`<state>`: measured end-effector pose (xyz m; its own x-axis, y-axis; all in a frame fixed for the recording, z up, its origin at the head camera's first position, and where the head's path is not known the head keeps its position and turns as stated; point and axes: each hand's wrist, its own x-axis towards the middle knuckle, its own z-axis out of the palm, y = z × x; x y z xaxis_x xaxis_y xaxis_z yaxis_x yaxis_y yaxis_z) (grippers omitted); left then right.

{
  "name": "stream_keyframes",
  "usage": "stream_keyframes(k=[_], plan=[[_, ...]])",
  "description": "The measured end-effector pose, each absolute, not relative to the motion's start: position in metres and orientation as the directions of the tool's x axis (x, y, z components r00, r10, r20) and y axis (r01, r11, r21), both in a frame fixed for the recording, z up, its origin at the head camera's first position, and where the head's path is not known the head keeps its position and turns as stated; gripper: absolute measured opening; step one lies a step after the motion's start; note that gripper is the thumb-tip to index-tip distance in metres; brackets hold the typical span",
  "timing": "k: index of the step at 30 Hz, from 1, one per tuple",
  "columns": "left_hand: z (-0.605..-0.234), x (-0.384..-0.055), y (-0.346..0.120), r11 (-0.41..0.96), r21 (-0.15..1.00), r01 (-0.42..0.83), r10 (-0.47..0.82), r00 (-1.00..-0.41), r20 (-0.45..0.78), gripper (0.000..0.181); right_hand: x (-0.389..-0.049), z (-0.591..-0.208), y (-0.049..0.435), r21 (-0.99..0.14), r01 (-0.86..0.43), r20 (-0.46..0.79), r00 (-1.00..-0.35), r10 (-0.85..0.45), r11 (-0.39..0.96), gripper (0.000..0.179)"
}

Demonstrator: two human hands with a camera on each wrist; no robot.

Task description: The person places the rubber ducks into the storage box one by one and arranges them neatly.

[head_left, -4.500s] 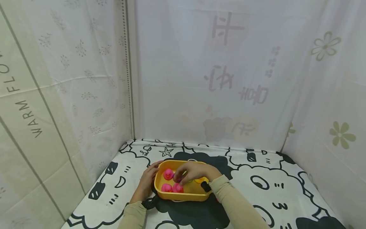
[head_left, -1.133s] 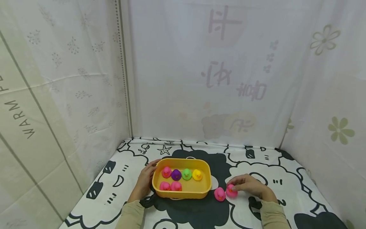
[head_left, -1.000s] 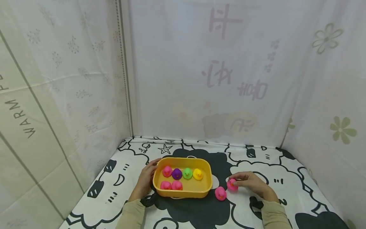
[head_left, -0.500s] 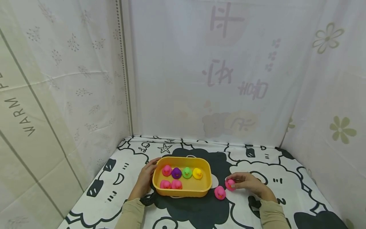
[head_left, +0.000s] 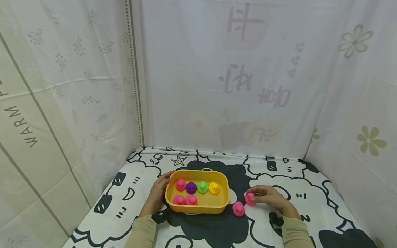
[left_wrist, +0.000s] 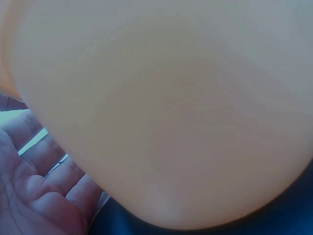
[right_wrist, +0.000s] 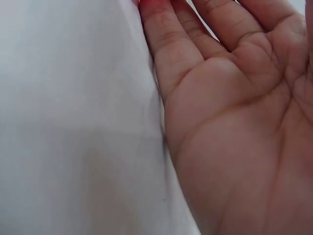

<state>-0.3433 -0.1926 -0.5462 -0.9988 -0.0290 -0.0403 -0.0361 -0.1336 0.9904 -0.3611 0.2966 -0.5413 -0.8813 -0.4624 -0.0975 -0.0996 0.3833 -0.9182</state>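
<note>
My right hand (head_left: pixel 270 199) pinches a pink rubber duck (head_left: pixel 250 199) between thumb and fingers, on the cloth to the right of the yellow tray (head_left: pixel 198 208). A second pink rubber duck (head_left: pixel 238 209) sits just left of it, nearer me. My left hand (head_left: pixel 157 193) lies along the tray's left end, fingers extended against its wall. Close up in the left wrist view, the tray's blurred wall (left_wrist: pixel 166 122) fills most of the frame, with relaxed fingers beside it. The right wrist view shows my right palm (right_wrist: pixel 234 117); the held duck is mostly out of that frame.
Inside the tray, a pink duck (head_left: pixel 180 185), a purple duck (head_left: pixel 191 187), a green duck (head_left: pixel 203 187) and a yellow duck (head_left: pixel 214 188) form the back row. Two pink ducks (head_left: pixel 191 199) are in front. Pale curtains (head_left: pixel 192 75) enclose the patterned cloth (head_left: pixel 288 186).
My right hand has left the purple duck in the tray and gone right to a pink duck. Over the last second that duck shifted slightly in my fingers. The left hand stays at the tray.
</note>
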Motion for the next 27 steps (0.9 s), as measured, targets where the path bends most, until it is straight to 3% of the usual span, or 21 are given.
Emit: stream_keyframes(k=[27], plan=[[-0.5454,-0.3429,-0.1927,-0.132,0.991,-0.036,-0.025,-0.999,-0.04,0.043,-0.3628,-0.5438,0.2975,-0.897,-0.108,-0.049,-0.939,-0.339,0.429,0.04]])
